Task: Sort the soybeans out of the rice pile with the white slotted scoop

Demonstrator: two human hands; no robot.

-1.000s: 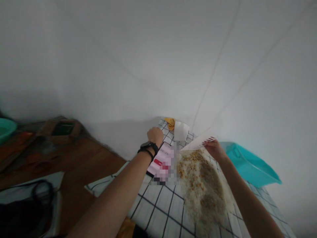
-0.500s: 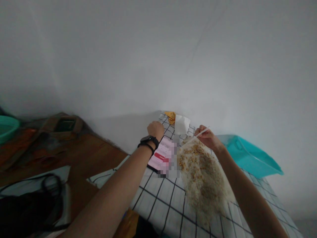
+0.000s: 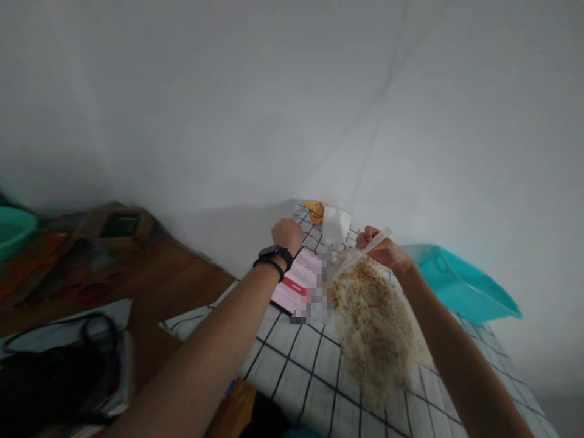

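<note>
My right hand (image 3: 379, 246) is closed on a flat, whitish translucent strip (image 3: 360, 258), which slants down to the left over the top of a grain pile. The pile (image 3: 376, 331) is spread on a checked cloth (image 3: 296, 350), pale rice-like grains mixed with yellow-orange kernels, thickest at the upper left. My left hand (image 3: 287, 234), with a black watch on its wrist, is curled into a fist by the upper end of a phone (image 3: 296, 280). Its fingers face away, so anything inside is hidden. The phone lies face up with a pink screen, partly blurred out.
Behind the phone are a crumpled yellow wrapper (image 3: 314, 211) and a white packet (image 3: 336, 225). A turquoise plastic basin (image 3: 465, 286) sits right of my right forearm. A white wall (image 3: 292, 109) rises behind. A dark bag (image 3: 55, 377) lies at lower left.
The strip has turned in my right hand and shows its broad face instead of a thin edge. My left hand stays almost in place; the view has shifted slightly.
</note>
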